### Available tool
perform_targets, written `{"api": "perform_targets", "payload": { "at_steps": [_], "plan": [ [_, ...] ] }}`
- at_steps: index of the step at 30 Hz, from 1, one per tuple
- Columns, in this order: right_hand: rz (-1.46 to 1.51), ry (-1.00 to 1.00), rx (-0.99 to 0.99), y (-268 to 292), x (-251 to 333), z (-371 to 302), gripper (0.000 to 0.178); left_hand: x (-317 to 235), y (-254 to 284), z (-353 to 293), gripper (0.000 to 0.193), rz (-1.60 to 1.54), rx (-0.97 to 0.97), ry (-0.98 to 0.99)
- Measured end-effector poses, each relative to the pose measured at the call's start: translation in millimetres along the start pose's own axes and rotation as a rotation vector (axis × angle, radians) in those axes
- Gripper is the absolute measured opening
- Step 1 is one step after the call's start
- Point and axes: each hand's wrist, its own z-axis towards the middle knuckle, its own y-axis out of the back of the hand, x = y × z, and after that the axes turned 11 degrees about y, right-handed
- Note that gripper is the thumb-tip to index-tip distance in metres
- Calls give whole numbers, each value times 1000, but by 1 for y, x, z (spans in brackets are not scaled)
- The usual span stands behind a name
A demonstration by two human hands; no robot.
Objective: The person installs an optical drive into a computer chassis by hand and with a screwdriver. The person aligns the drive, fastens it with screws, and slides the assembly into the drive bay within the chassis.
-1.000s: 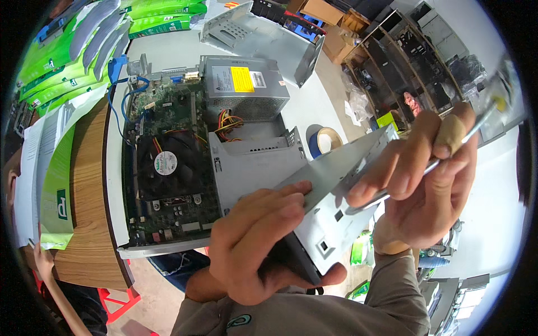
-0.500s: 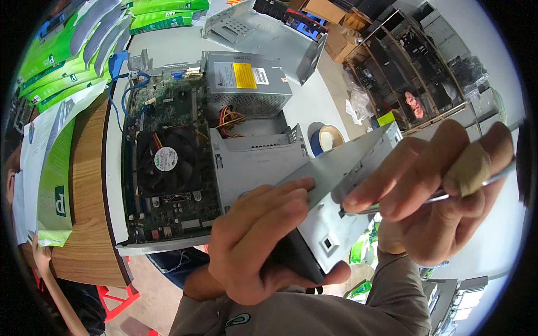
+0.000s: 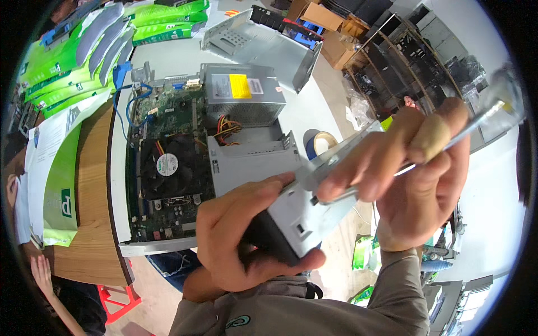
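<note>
My left hand (image 3: pixel 230 235) is wrapped round an optical drive (image 3: pixel 314 221), a flat silver metal box with a black front, held tilted above the near edge of the table. In my right hand (image 3: pixel 417 179) is a screwdriver (image 3: pixel 466 131) with a long metal shaft and a clear, blurred handle. A tan cover sits on one of that hand's fingers. The screwdriver's tip is at a small slot in the drive's side, with my fingertips close around it. Behind lies an opened computer case (image 3: pixel 162 247) with a motherboard and black fan (image 3: pixel 174 168).
A grey power supply (image 3: pixel 244 92) sits in the case. Beyond it lies a metal cover panel (image 3: pixel 255 47). A roll of tape (image 3: pixel 322 143) is at the table's right. Green paper packs (image 3: pixel 59 84) pile up at left, near another person's hand (image 3: pixel 42 274).
The drive and both my hands have shifted left, and the drive is tilted differently. The screwdriver's handle has come into view at upper right. The other person's hand has moved slightly down.
</note>
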Motion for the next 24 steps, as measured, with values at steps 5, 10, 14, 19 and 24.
{"api": "perform_targets", "payload": {
  "at_steps": [5, 10, 14, 19, 24],
  "plan": [
    [6, 59, -529, 37, 13, -17, 18, 21, 13, -2, 89, -248, 23, -125],
    [-155, 147, -428, 40, 5, -46, 20, 21, 26, -18, 94, -215, -151, -155],
    [-61, 125, -429, 35, 2, -53, 26, 16, 24, -33, 91, -262, -131, -132],
    [-200, 0, -438, 28, 11, -46, 30, -9, 11, -24, 81, -387, -56, 17],
    [-55, 95, -246, 37, 5, -42, 26, -38, 39, -5, 82, -415, 140, 705]
  ]
}}
